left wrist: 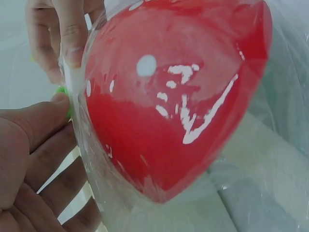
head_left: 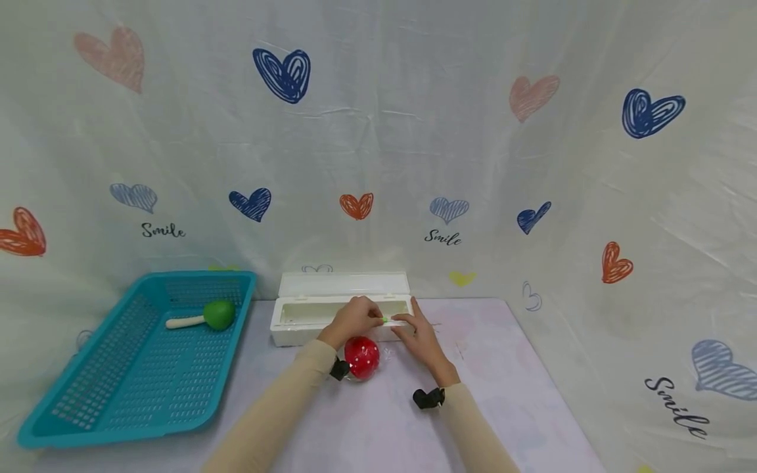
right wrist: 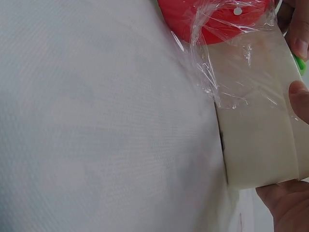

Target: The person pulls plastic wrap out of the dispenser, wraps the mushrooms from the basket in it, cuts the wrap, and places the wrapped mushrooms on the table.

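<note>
A long white box (head_left: 290, 337) stands against the back wall, its lid (head_left: 343, 284) raised. At its front edge my left hand (head_left: 353, 322) pinches a small bright green piece (left wrist: 67, 113) between thumb and fingers. My right hand (head_left: 422, 338) grips the box near its right end, with the thumb (right wrist: 300, 99) on the front wall, a finger over the rim and another finger along the end. Before the box lies a rounded red thing (head_left: 362, 357) with white dots, wrapped in clear film, beside my left wrist. The film overlaps the box front in the right wrist view.
On the left stands a blue plastic basket (head_left: 35, 428) with perforated walls. Inside it lies a maraca-like thing (head_left: 219, 315) with a green round head and pale handle. A curtain (head_left: 378, 144) printed with hearts hangs behind the table (head_left: 497, 401) and along its right side.
</note>
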The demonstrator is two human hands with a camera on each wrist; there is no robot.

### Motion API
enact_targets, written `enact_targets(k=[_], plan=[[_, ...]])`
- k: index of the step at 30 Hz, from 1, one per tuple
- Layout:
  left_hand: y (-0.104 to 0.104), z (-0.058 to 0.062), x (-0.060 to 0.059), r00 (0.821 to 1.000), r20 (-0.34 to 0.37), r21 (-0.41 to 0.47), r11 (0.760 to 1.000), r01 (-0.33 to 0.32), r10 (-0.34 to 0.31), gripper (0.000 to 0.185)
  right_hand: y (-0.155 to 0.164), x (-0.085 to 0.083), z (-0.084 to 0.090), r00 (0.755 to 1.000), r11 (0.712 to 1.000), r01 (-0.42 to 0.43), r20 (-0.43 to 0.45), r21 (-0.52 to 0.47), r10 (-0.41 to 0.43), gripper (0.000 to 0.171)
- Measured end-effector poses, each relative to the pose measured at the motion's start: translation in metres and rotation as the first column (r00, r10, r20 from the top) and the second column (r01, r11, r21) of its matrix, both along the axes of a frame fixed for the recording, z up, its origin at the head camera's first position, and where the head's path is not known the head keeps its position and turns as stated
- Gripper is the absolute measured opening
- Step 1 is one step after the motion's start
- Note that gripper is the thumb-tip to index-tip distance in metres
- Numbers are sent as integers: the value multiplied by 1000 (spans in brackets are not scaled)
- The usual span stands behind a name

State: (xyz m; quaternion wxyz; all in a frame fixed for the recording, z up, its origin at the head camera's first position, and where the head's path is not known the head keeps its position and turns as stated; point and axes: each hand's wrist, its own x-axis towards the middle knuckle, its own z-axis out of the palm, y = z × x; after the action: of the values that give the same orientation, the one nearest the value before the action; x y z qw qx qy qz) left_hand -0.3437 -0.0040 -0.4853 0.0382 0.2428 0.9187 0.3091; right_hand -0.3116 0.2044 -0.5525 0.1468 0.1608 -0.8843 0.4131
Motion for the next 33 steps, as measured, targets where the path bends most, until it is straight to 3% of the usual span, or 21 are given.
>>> enact_targets(k=[8,15,19,26,33], plan=[[-22,13,-1,999,15,-90,995,-39,40,11,2,-4,3,1000,1000,23,17,-14,-23,23],[-42,9,5,998,21,-114,991,-62,65,8,-5,-2,-1,997,1000,-13,70,-23,14,26],[-54,9,7,996,21,-123,989,-79,82,7,-7,2,-1,996,999,8,88,-32,-5,25],[-59,8,12,993,33,-87,990,-108,111,8,-4,3,1,997,999,14,80,-40,-11,24],[-56,-5,16,991,47,47,991,-124,122,19,-2,3,0,997,997,20,76,-77,-14,23]])
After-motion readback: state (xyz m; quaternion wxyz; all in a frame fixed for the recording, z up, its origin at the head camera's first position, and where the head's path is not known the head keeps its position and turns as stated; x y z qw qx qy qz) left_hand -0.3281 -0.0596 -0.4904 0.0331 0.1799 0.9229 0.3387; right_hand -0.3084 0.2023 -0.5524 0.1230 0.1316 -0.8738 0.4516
